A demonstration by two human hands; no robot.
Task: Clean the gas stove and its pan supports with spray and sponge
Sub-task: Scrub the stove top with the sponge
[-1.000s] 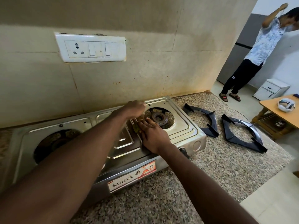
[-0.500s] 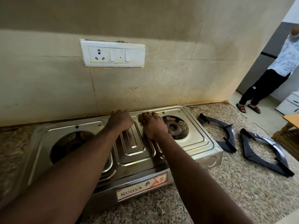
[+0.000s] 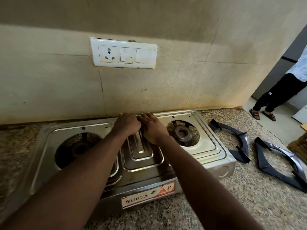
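Head view finds the two hands side by side, touching, at the rear middle of the gas stove (image 3: 191,151), just before the wall. Of the left hand (image 3: 127,123) only the knuckles show. The right hand (image 3: 153,128) reaches with its fingers to the back rim. Whether either one pinches or presses a sponge I cannot tell, because no sponge is visible, and no spray bottle either.

I think the first danger is the narrow gap between the stove and the wall: a sponge pushed hard along the rim could slip down behind. A strong push may also make the light steel body slide on the stone bench (image 3: 232,205). The right burner (image 3: 182,131) is uncovered just beside the right hand, and the left burner opening (image 3: 78,148) is also bare, so dirty liquid could run into the flame holes. Above the hands hangs a socket board (image 3: 123,53), and spray aimed too high could wet it.

Both pan supports (image 3: 245,143) (image 3: 260,156) lie on the bench to the right of the stove, apart from it. The farther one is near the bench edge, where an elbow could knock it down. Another person (image 3: 274,97) stands on the floor beyond. Nothing lies between the hands and the supports.
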